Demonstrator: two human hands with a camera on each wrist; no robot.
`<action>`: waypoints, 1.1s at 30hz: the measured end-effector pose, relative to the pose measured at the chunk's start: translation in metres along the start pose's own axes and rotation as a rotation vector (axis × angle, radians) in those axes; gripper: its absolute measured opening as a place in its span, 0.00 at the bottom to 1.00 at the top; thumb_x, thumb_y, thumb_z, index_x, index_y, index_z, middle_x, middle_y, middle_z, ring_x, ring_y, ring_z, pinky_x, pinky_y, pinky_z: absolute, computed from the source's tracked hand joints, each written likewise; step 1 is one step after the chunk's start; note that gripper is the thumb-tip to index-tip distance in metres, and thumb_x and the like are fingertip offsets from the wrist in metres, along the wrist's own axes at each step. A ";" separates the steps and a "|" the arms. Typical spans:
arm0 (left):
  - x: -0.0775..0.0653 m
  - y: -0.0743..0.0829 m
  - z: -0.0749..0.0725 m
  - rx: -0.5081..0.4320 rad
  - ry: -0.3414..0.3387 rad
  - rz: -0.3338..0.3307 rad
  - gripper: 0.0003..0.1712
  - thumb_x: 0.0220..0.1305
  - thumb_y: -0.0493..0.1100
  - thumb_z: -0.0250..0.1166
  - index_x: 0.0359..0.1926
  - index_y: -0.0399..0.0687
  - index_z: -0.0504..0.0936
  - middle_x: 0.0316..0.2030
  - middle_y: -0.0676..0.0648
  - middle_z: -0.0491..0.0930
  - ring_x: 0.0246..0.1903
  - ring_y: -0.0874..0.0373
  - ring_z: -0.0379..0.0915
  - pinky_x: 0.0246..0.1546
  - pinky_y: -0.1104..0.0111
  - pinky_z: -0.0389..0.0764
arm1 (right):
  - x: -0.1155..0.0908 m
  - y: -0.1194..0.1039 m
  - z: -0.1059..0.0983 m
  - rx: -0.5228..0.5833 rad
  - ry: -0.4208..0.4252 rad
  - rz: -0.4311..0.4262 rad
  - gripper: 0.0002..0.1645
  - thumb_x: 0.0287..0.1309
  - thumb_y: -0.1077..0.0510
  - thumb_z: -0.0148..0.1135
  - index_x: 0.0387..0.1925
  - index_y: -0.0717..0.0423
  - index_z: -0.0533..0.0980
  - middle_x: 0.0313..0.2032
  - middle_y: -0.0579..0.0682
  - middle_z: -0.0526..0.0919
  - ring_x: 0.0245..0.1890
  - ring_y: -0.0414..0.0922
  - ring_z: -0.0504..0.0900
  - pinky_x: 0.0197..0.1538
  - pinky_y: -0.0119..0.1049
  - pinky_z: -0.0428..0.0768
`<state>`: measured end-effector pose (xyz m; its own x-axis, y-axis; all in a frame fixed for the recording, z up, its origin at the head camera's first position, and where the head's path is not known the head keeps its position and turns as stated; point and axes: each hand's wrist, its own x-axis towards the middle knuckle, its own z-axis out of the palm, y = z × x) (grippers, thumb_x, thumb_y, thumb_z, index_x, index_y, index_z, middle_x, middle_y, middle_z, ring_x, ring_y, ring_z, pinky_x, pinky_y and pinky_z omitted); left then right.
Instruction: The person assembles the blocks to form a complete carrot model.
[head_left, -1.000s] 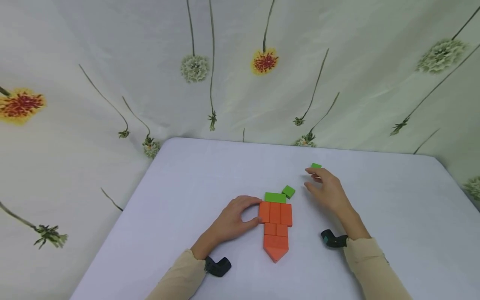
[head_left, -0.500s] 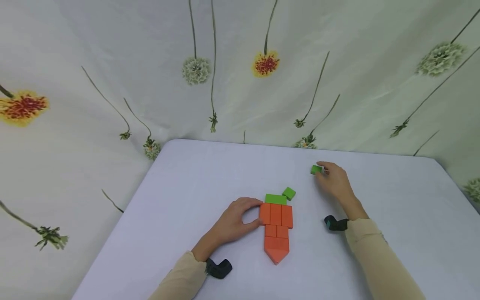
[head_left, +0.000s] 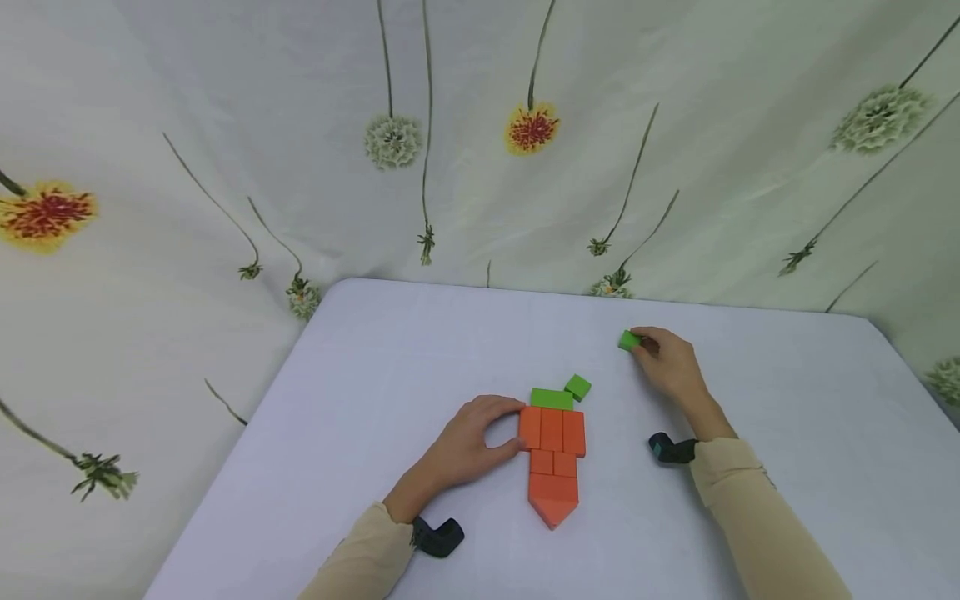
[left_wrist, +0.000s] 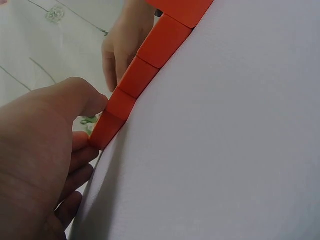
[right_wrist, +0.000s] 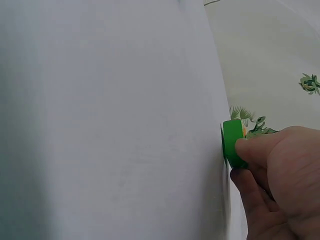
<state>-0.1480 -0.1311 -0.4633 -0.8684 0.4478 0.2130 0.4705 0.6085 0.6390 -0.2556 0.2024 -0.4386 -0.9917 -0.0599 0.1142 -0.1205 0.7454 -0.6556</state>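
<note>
My right hand (head_left: 670, 362) pinches a small green block (head_left: 628, 340) between thumb and fingers, toward the back of the table. The right wrist view has this green block (right_wrist: 233, 142) at the fingertips. My left hand (head_left: 467, 442) holds the left orange block (head_left: 529, 427) of a row of three, its thumb and index finger at that block's left corners. In the left wrist view the thumb and fingers of the left hand (left_wrist: 50, 135) meet the end of the orange row (left_wrist: 110, 125). Smaller orange blocks (head_left: 553, 462) and an orange pointed piece (head_left: 553, 500) lie below the row.
A green rectangular block (head_left: 552, 399) lies against the top of the orange row. Another small green block (head_left: 577, 387) sits turned at its right corner. Behind the white table (head_left: 420, 333) hangs a flower-patterned cloth (head_left: 465, 183).
My right hand has reached right and back to the far green block and taken hold of it. The block has shifted slightly. My left hand stays at the orange row.
</note>
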 end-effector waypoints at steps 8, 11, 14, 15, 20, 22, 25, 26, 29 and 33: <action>-0.001 0.001 -0.001 -0.010 0.000 -0.020 0.27 0.66 0.47 0.71 0.65 0.50 0.80 0.62 0.50 0.80 0.66 0.52 0.72 0.67 0.52 0.74 | -0.001 -0.010 0.006 0.065 -0.005 -0.071 0.22 0.72 0.64 0.57 0.63 0.67 0.76 0.63 0.69 0.78 0.63 0.66 0.78 0.65 0.57 0.77; -0.001 0.001 -0.001 -0.008 0.002 -0.020 0.27 0.66 0.47 0.71 0.65 0.50 0.80 0.62 0.50 0.80 0.66 0.52 0.72 0.67 0.52 0.74 | -0.002 -0.016 0.009 0.081 -0.016 -0.094 0.22 0.71 0.64 0.58 0.63 0.67 0.76 0.63 0.68 0.78 0.63 0.65 0.78 0.65 0.57 0.78; -0.001 0.002 -0.001 -0.007 0.000 -0.018 0.27 0.66 0.47 0.71 0.65 0.50 0.79 0.62 0.49 0.80 0.66 0.51 0.72 0.68 0.52 0.73 | -0.003 -0.023 0.011 0.086 -0.023 -0.134 0.21 0.70 0.66 0.59 0.62 0.67 0.77 0.62 0.68 0.79 0.62 0.64 0.79 0.65 0.55 0.78; -0.001 0.002 -0.001 -0.007 0.001 -0.017 0.27 0.66 0.47 0.71 0.65 0.50 0.79 0.62 0.49 0.80 0.66 0.52 0.72 0.68 0.52 0.73 | -0.004 -0.026 0.011 0.082 -0.026 -0.147 0.21 0.70 0.66 0.60 0.62 0.67 0.77 0.62 0.67 0.79 0.62 0.64 0.80 0.64 0.55 0.78; 0.000 0.002 0.000 -0.007 0.004 -0.013 0.27 0.66 0.47 0.71 0.65 0.50 0.80 0.62 0.50 0.80 0.66 0.52 0.72 0.67 0.52 0.74 | -0.007 -0.038 0.016 0.085 -0.051 -0.223 0.21 0.68 0.67 0.63 0.61 0.66 0.78 0.60 0.66 0.81 0.60 0.62 0.81 0.63 0.53 0.80; 0.000 0.001 0.000 -0.006 0.003 -0.015 0.27 0.66 0.47 0.71 0.65 0.50 0.80 0.62 0.50 0.80 0.66 0.52 0.72 0.67 0.52 0.74 | -0.008 -0.044 0.018 0.089 -0.065 -0.243 0.21 0.67 0.67 0.63 0.61 0.66 0.78 0.60 0.65 0.81 0.59 0.61 0.82 0.63 0.52 0.80; 0.000 0.001 0.000 -0.006 -0.002 -0.027 0.27 0.66 0.48 0.71 0.65 0.51 0.79 0.62 0.50 0.80 0.66 0.52 0.72 0.68 0.52 0.73 | -0.010 -0.052 0.022 0.092 -0.090 -0.267 0.21 0.67 0.66 0.64 0.60 0.65 0.78 0.59 0.63 0.82 0.59 0.60 0.82 0.63 0.51 0.81; 0.000 0.001 0.000 -0.006 -0.005 -0.032 0.27 0.66 0.48 0.71 0.65 0.51 0.79 0.62 0.50 0.80 0.67 0.52 0.71 0.68 0.52 0.73 | -0.010 -0.054 0.023 0.095 -0.099 -0.275 0.21 0.67 0.66 0.64 0.60 0.64 0.78 0.59 0.63 0.82 0.59 0.59 0.82 0.63 0.51 0.81; 0.001 0.001 0.000 -0.006 -0.013 -0.042 0.27 0.67 0.49 0.70 0.65 0.51 0.79 0.63 0.50 0.79 0.67 0.52 0.71 0.69 0.52 0.72 | -0.013 -0.062 0.027 0.101 -0.131 -0.295 0.21 0.67 0.66 0.64 0.60 0.63 0.79 0.59 0.61 0.83 0.59 0.59 0.83 0.63 0.51 0.81; 0.001 0.001 -0.001 -0.008 -0.016 -0.035 0.27 0.67 0.49 0.70 0.65 0.51 0.79 0.63 0.50 0.80 0.67 0.52 0.71 0.69 0.52 0.72 | -0.016 -0.070 0.034 0.110 -0.177 -0.315 0.20 0.68 0.65 0.64 0.60 0.62 0.79 0.59 0.60 0.83 0.59 0.58 0.83 0.63 0.51 0.81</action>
<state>-0.1481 -0.1304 -0.4618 -0.8817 0.4365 0.1789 0.4386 0.6189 0.6516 -0.2326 0.1292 -0.4199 -0.8965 -0.3961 0.1985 -0.4156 0.5966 -0.6865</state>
